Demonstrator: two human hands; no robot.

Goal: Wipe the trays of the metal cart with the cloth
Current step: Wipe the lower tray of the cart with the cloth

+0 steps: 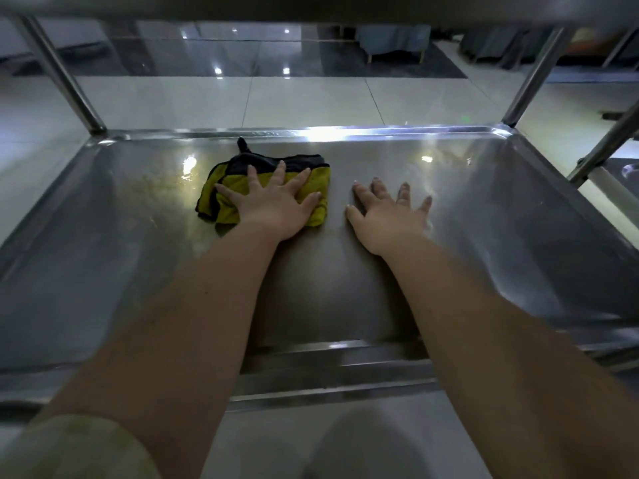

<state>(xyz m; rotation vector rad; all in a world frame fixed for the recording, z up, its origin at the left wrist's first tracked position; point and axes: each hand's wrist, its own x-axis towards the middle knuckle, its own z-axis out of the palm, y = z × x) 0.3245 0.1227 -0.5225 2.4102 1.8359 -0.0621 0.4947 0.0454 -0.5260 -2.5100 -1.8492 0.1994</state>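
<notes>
Tray (484,243) judged partly wiped, smears (152,183) seen toward far-left corner; cloth (224,207) is pressed under flat left hand (273,203); right hand (387,217) spread, empty.

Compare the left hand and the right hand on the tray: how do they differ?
The left hand presses on the yellow-and-black cloth; the right hand lies on the bare metal of the tray, beside the cloth and not touching it. The left hand reaches slightly farther toward the far rim than the right hand. Both are palm-down with fingers straight and spread.
</notes>
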